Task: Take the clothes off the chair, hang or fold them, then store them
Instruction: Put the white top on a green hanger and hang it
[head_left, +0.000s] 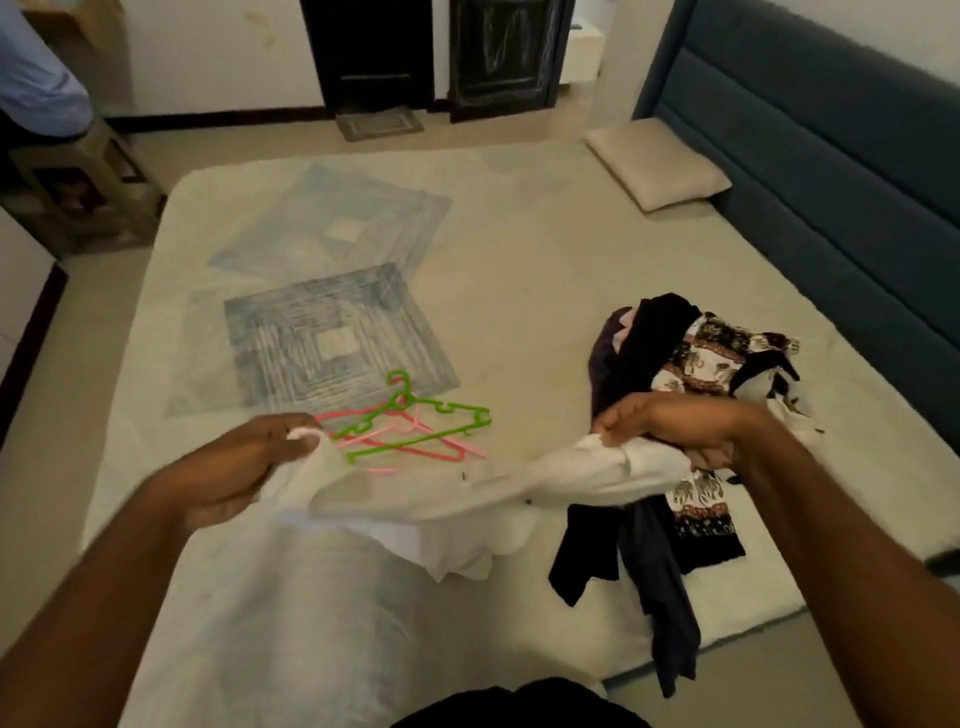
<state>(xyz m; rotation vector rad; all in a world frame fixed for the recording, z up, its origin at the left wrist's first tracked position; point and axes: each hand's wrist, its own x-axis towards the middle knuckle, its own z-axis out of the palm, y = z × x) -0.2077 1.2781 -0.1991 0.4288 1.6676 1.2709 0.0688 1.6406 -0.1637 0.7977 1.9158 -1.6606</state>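
Left hand (244, 462) gripping one end of white garment (467, 499), fingers curled tight round a bunched bit of fabric. Right hand (670, 426) clutching the other end — knuckles up, cloth gathered under the palm. Garment stretched between both hands above the bed (519, 249), middle sagging, lower folds touching the sheet. Pile of clothes (691, 364) heaped on the bed's right side, just under & behind the right hand: dark pieces plus a patterned black-white-red one w/ elephant print, a dark strip trailing off toward the near edge. Hangers (415, 426) — green & pink, overlapping — lying flat on the sheet between the hands, a bit beyond the garment. Pillow (660, 163) at far right corner, next to blue padded headboard (810, 171). Blue square print on the sheet (332, 338) beyond the hangers.
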